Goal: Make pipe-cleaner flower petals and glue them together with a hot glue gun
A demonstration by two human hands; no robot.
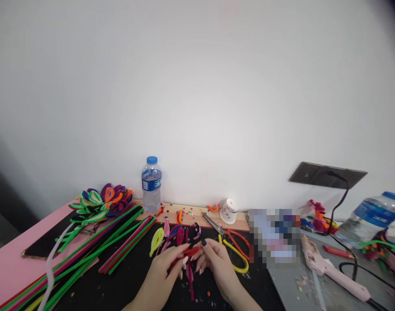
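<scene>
Red pipe cleaner between left hand and right hand, pinched by both, blue-capped bottle of water beyond, upturned paper cup

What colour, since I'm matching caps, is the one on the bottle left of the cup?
The cap is blue, clearest in head view.
</scene>
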